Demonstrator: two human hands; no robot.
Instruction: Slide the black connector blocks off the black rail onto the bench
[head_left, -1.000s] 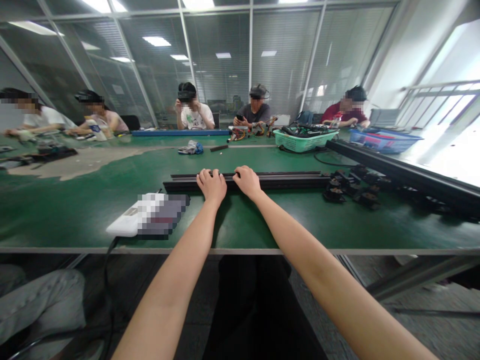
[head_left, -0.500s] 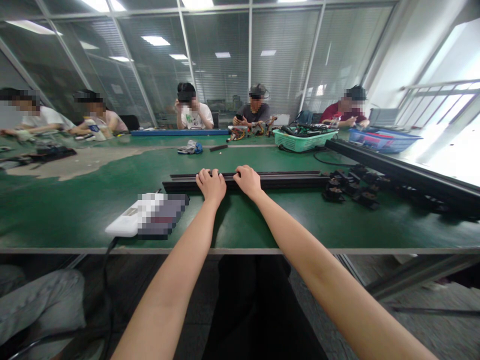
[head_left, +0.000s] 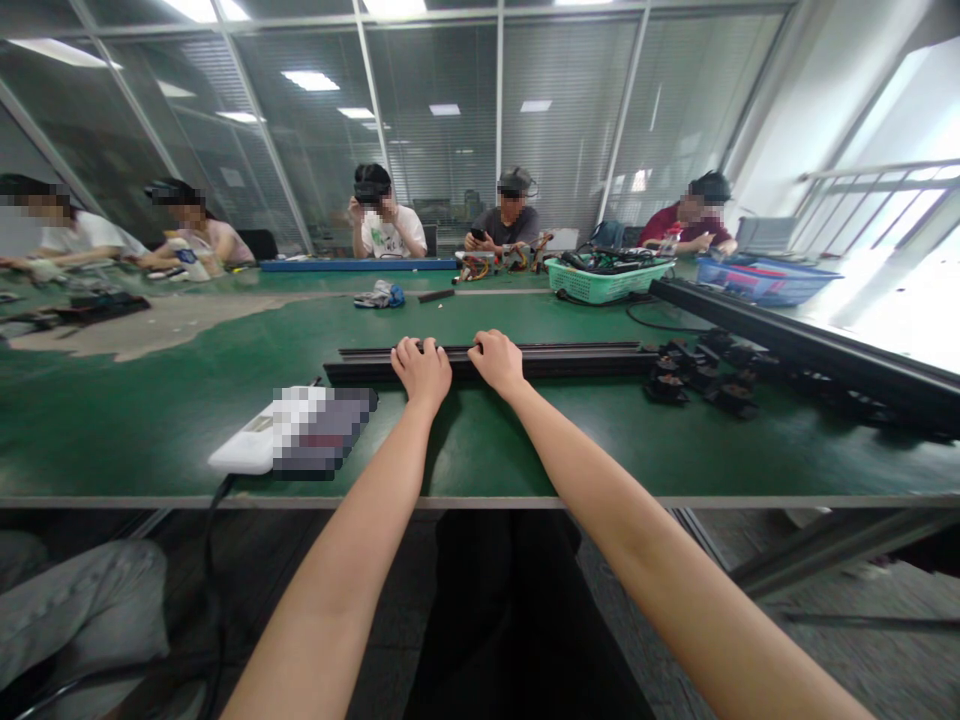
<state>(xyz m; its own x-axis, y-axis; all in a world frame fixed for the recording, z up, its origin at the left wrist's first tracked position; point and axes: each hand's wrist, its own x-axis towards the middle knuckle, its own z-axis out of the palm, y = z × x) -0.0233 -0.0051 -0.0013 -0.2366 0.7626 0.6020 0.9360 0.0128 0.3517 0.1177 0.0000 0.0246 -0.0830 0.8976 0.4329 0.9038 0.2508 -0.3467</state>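
A long black channel-like bar (head_left: 577, 364) lies crosswise on the green table (head_left: 480, 440) before me, with a thinner strip along its far side. My left hand (head_left: 422, 370) grips it left of its middle, the fingers curled over the top and their tips hidden behind. A short way to the right, my right hand (head_left: 497, 360) is closed over the same bar, thumb side inward and fingertips out of sight. Several small black parts with metallic pieces (head_left: 667, 385) stand at the bar's right end.
Left of my arms lie a white device with a cable (head_left: 247, 452) and a dark blurred-out item. Farther off are a green basket (head_left: 604, 284) of cables, a blue basket (head_left: 765, 283) and a crumpled cloth (head_left: 380, 294). A long black beam (head_left: 810, 345) runs along the right. Several people sit opposite.
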